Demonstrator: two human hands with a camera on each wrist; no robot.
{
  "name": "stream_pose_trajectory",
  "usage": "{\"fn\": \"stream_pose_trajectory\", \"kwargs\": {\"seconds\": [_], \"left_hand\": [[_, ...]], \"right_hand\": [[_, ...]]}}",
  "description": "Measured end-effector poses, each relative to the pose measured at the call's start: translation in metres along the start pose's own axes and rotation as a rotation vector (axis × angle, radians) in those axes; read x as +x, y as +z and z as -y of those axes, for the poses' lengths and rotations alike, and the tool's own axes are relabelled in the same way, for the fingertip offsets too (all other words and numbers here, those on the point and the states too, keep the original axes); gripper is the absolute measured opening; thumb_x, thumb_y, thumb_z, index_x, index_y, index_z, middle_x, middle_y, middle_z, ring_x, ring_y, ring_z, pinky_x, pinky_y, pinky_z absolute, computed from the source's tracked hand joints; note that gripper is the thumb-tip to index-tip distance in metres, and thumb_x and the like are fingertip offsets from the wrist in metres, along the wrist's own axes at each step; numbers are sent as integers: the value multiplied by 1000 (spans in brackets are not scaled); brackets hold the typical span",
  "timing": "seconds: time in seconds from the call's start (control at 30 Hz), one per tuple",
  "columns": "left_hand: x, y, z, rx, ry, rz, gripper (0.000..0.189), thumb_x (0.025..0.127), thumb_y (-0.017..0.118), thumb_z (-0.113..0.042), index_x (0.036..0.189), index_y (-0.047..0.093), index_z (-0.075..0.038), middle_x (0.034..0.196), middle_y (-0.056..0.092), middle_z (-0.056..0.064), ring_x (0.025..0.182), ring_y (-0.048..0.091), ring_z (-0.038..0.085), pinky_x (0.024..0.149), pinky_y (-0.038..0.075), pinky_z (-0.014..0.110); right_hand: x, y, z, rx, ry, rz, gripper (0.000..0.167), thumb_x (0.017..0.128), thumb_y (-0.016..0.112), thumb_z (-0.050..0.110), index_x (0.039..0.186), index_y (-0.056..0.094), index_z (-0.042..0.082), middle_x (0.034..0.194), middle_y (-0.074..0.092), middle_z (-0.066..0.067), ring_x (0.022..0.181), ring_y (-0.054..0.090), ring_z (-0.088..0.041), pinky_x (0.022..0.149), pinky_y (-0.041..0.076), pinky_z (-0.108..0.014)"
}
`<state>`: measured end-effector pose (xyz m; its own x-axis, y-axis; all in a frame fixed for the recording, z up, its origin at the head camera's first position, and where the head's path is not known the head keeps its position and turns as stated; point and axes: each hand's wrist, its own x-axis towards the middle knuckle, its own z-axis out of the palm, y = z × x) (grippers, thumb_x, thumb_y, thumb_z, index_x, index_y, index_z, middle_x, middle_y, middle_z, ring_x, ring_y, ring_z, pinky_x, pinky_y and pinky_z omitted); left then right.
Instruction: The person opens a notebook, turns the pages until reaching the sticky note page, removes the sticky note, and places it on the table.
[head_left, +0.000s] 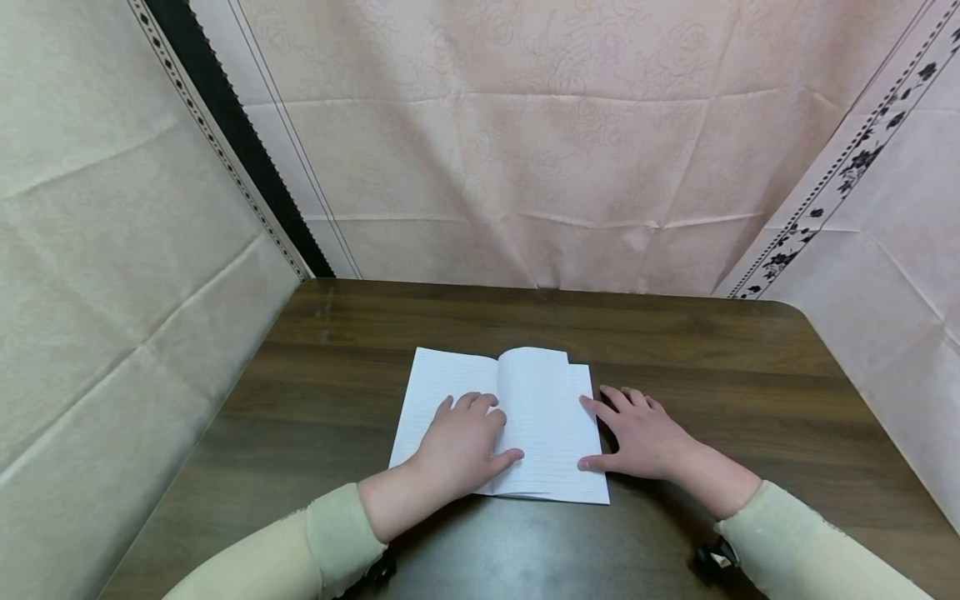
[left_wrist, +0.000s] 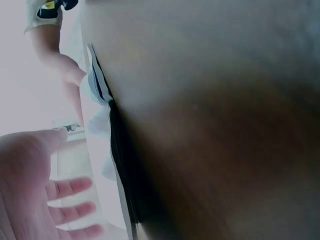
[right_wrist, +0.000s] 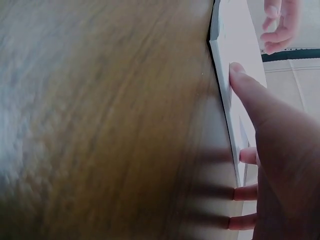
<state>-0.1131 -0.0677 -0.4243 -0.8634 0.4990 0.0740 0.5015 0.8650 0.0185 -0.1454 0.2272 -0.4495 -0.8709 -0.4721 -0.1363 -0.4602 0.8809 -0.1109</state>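
Observation:
An open notebook (head_left: 536,417) with white lined pages lies on the table. Its uppermost right-hand leaf curves up near the fold and stops short of the page beneath, whose edge shows at the right. Over the left page and the fold is my left hand (head_left: 461,446), fingers loosely bent and thumb reaching across to the right page; the left wrist view shows its fingers (left_wrist: 70,187) apart from one another. My right hand (head_left: 641,433) is spread at the notebook's right edge. Its thumb (right_wrist: 242,77) and forefinger touch the page's margin, while the other fingers reach past the edge.
The brown wood-grain table (head_left: 337,333) extends around the notebook. Pale patterned cloth (head_left: 525,167) hangs behind it, and more cloth covers both sides. A dark device (head_left: 718,557) is worn at the right wrist, near the green cuff.

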Motion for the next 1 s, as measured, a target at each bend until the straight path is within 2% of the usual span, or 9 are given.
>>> {"fn": "stream_pose_trajectory", "kwargs": {"seconds": [0.23,0.4,0.5,0.7,1.0], "left_hand": [[-2,0,-3,83,185,-11,51,85,62,-67,98,69,-19,123,59,2,122,51,24,105,39,50],[-5,4,-4,165,332,-40,52,82,63,-70,94,68,-20,119,59,-1,120,50,21,106,38,45],[-6,5,-4,195,397,-50,52,80,65,-70,94,69,-20,119,58,-2,120,49,20,107,37,43],[-6,3,-5,211,458,-40,51,79,68,-68,95,69,-20,122,57,-1,122,47,21,109,34,43],[-7,1,-4,247,476,-103,45,78,72,-63,90,67,-20,120,57,-2,121,48,22,107,36,40]], "right_hand": [[2,1,1,-7,8,4,105,73,47,90,153,39,21,151,38,-20,133,38,-46,100,35,-68],[3,1,2,0,17,12,106,72,47,91,152,41,21,151,39,-20,132,38,-47,99,34,-69],[3,1,2,3,20,8,106,72,46,91,152,41,21,151,39,-20,132,38,-47,99,34,-69],[2,3,2,6,18,1,107,72,44,92,152,41,21,150,39,-20,132,39,-47,99,34,-69],[2,2,2,1,21,6,107,72,46,91,152,41,20,150,39,-20,132,38,-47,99,35,-69]]}}
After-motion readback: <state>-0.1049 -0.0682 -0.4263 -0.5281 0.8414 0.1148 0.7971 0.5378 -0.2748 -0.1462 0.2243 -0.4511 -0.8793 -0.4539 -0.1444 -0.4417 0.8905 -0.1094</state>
